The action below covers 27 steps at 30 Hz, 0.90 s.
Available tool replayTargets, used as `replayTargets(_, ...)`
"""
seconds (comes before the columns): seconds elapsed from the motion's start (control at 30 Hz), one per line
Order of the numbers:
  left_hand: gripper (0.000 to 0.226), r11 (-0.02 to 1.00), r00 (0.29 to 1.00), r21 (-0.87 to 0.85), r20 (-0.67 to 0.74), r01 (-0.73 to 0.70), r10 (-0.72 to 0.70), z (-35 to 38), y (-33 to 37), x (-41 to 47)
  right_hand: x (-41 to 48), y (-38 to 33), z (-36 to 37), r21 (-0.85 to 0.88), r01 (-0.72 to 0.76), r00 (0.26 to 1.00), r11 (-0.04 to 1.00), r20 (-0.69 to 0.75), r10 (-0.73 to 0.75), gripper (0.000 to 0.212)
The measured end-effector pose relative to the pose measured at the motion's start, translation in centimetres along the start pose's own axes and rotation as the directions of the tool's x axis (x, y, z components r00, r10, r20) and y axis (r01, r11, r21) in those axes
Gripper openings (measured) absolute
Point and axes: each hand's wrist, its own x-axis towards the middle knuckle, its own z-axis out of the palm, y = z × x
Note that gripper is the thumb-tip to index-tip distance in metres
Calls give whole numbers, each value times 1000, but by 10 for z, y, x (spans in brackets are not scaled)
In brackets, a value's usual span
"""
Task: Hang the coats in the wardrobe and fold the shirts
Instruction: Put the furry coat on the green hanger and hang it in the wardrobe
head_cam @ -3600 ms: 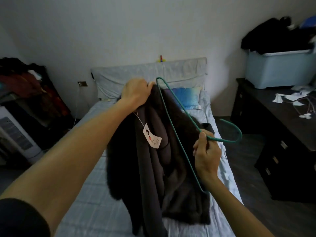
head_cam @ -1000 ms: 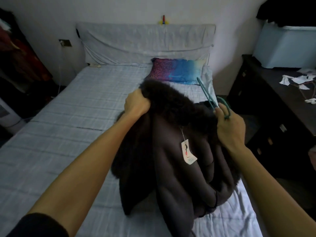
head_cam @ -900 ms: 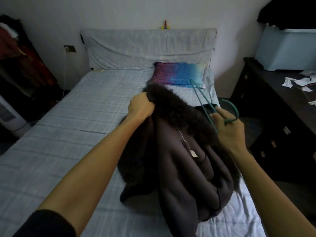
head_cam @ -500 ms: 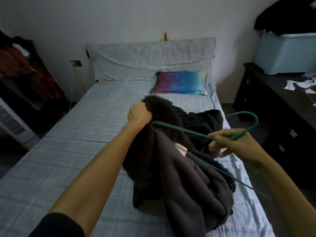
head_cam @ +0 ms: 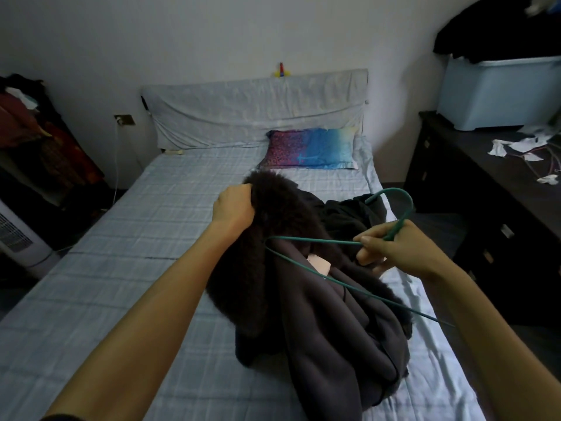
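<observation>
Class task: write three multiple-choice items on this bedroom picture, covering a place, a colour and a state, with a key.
1. Where does the pillow lie? A on the floor; B at the head of the bed; C on the dresser.
2. What colour is the hanger? A green; B red; C white.
3. What is the left hand doing? A hanging open; B holding the hanger; C gripping the coat.
Key: B, it lies by the headboard; A, its wire is green; C, it is curled round the coat's fur.
</observation>
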Motion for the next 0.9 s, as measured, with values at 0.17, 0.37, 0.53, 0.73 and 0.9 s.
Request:
replayTargets(0.17,20,1000,1000,-10,26,-7,7,-1,9,-4,2,8,3,-21,-8,998,1000,-62,7,11)
replayTargets(0.37,21,997,996,-11,55,-75,76,3,46,-19,13,12,46,-69,121,972,990,-194,-132,13)
replayTargets(0.53,24,997,999,-60,29,-38,40,-4,59,-19,19,25,68,-74,150,971,986,-180,-161,15)
replayTargets(0.73,22,965,963,-38,62,-260,262,-5,87,-43,26,26,74,-85,211,900,974,-371,-227,35)
replayTargets(0.9,47,862,856,60,-95,-504,507,6,67,-39,31,28,58,6,338,885,941,-341,-316,21)
